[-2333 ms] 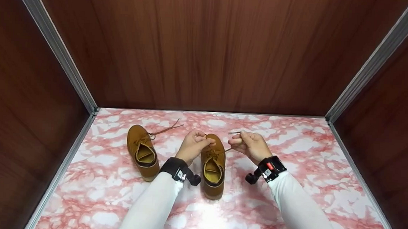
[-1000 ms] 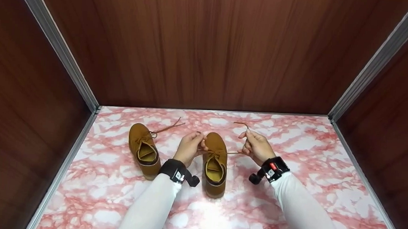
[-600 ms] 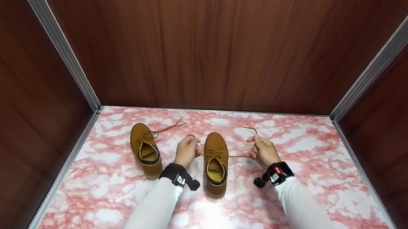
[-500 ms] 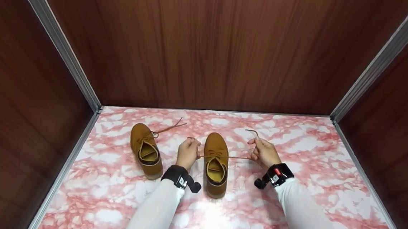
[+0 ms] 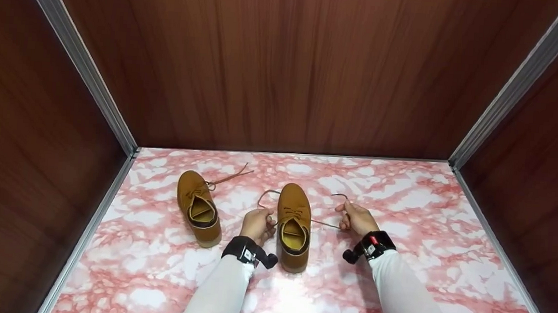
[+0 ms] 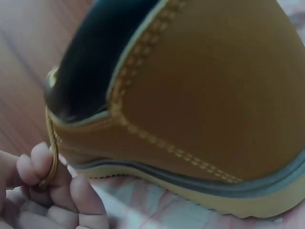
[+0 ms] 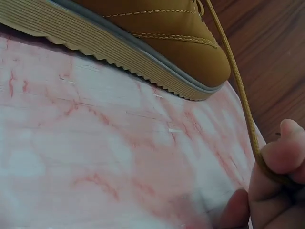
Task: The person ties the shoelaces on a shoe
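A tan shoe (image 5: 297, 197) stands upright in the middle of the marbled surface, toe pointing away, with a brown shoelace (image 6: 52, 129) running out to both sides. Left of it, my left hand (image 5: 257, 224) pinches one end of the lace, and a loop of it curves up by the toe. On the other side, my right hand (image 5: 359, 220) grips the other end, its tip sticking out beyond the fingers. The right wrist view shows that lace (image 7: 238, 86) stretching from the shoe into the curled fingers. Part of the left fingers' hold is hidden in the head view.
A second tan shoe (image 5: 199, 210) stands to the left, its laces (image 5: 231, 176) trailing off toward the back right. Dark wood panels (image 5: 285, 68) with grey metal edging close in the pink-and-white surface (image 5: 412, 283) at the back and sides.
Both hands spread apart, drawing the lace out across the shoe, then came down lower and nearer me. The lace on both sides now hangs slacker than half a second ago. The shoes stay put.
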The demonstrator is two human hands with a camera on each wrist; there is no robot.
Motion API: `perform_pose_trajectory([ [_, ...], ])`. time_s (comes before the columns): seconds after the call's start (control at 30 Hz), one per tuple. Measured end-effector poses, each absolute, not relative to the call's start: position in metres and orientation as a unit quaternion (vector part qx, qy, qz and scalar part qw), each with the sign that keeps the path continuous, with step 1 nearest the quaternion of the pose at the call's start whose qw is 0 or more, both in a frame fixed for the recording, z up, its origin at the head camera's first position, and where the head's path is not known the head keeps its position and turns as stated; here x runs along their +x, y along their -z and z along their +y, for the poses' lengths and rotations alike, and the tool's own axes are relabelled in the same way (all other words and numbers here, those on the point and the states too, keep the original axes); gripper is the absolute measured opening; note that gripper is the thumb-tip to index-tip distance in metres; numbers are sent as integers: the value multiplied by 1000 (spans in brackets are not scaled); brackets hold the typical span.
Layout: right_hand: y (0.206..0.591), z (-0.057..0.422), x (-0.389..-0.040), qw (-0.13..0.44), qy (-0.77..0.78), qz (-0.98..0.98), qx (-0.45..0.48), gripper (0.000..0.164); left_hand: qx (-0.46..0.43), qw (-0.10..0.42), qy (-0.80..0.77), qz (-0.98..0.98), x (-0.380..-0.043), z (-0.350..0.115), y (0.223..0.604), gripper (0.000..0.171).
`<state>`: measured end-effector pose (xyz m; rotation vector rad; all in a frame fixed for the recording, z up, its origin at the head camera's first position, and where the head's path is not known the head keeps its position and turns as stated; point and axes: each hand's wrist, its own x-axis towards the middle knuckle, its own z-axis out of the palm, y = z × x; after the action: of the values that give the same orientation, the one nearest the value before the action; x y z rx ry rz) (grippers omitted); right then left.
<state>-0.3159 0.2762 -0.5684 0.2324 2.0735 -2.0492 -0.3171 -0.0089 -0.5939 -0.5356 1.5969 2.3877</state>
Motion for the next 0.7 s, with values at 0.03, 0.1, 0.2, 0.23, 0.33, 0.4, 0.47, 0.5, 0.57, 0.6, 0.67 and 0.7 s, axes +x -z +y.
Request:
perform_pose_trajectory([
  [0.03, 567, 276, -315, 111, 688, 714, 73, 44, -187, 115, -820, 529, -317, -11, 596, 14],
  [0.1, 566, 276, -315, 118, 670, 731, 60, 47, -189, 119, -834, 504, -317, -14, 601, 13],
  [0.2, 565, 276, -316, 128, 648, 749, 52, 49, -185, 119, -846, 485, -317, -16, 609, 16],
  [0.23, 564, 276, -315, 130, 650, 747, 56, 49, -182, 119, -848, 484, -317, -16, 611, 18],
  [0.33, 564, 276, -314, 131, 672, 726, 69, 48, -175, 118, -849, 485, -316, -14, 613, 22],
  [0.4, 564, 276, -312, 127, 689, 709, 80, 46, -174, 118, -845, 492, -315, -13, 612, 24],
  [0.47, 565, 276, -310, 122, 709, 688, 97, 44, -176, 118, -839, 501, -314, -11, 611, 24],
  [0.5, 565, 275, -309, 118, 718, 678, 104, 43, -178, 117, -835, 507, -313, -10, 610, 23],
  [0.57, 566, 273, -308, 109, 728, 667, 114, 42, -182, 114, -829, 516, -313, -10, 610, 20],
  [0.6, 566, 271, -308, 104, 731, 664, 115, 42, -184, 112, -827, 519, -313, -10, 609, 20],
  [0.67, 567, 269, -308, 98, 738, 658, 116, 42, -184, 107, -824, 525, -314, -10, 609, 19],
  [0.7, 568, 269, -308, 96, 740, 656, 113, 42, -185, 106, -824, 525, -313, -10, 608, 19],
])
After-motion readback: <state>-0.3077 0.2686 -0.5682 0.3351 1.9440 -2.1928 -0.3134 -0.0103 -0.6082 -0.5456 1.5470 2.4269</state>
